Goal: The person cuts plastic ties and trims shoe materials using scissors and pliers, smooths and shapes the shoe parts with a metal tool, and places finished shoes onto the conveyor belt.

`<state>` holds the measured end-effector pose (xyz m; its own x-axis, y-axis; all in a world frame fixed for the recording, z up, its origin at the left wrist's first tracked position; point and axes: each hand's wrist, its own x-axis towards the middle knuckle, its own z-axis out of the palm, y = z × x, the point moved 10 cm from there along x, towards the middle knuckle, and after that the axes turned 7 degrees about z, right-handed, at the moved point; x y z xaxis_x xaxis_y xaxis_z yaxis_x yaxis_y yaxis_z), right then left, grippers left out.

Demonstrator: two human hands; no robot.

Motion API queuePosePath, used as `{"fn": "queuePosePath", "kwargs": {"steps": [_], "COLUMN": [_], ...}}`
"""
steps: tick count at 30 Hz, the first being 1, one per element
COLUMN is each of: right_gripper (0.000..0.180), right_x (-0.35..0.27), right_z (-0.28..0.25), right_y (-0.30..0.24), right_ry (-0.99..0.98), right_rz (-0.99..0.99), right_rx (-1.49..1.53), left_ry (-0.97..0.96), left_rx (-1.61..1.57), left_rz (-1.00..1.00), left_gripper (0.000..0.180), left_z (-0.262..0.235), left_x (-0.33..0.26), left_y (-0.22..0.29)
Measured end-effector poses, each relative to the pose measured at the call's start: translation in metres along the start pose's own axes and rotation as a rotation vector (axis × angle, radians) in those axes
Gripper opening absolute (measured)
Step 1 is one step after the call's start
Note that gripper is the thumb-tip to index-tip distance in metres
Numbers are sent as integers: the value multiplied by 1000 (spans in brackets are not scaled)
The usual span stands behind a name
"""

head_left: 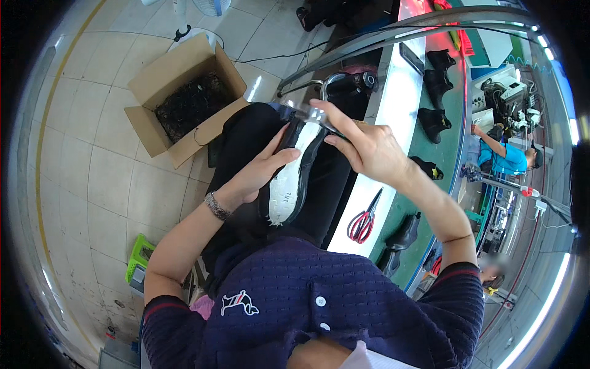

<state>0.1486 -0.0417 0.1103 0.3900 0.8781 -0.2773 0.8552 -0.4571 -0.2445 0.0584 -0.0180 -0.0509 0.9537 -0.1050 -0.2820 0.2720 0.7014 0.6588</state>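
One desk (396, 86) stretches right of the right fingers (337, 117); one box (175, 58) stands left of the left fingers (286, 157). The left fingers grasp a shoe (287, 184), sole up; at its far end, the right fingers clutch a metal tool (301, 111).

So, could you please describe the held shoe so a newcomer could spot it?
Find the black trousers, then the left hand over them. That hand holds the shoe, whose white sole faces up, unlike the black shoes on the green surface.

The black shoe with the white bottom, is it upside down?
Upside down: the black shoe has its long white bottom facing up at the camera.
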Motion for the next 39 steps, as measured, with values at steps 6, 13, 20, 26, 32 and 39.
{"fn": "queuePosePath", "kwargs": {"steps": [6,13,20,26,32,39], "right_gripper": [59,60,59,63,64,66], "right_x": [-8,-16,-31,-35,-54,-69], "right_z": [52,63,51,32,55,48], "right_y": [13,8,-16,-37,-20,-72], "right_ry": [-294,-277,-81,-24,-317,-37], "right_rz": [151,132,3,-5,135,-184], "right_rx": [-97,-52,74,99,-70,-512], "left_ry": [58,28,-21,-74,-79,-93], "left_rx": [42,-75,-103,-56,-197,-608], "left_rz": [-70,-153,-147,-142,12,49], "left_gripper": [77,91,108,115,95,65], "left_z": [-6,0,8,0,3,19], "left_x": [-9,-8,-12,-14,-29,-42], "left_y": [-4,-6,-4,-19,-32,-42]}}
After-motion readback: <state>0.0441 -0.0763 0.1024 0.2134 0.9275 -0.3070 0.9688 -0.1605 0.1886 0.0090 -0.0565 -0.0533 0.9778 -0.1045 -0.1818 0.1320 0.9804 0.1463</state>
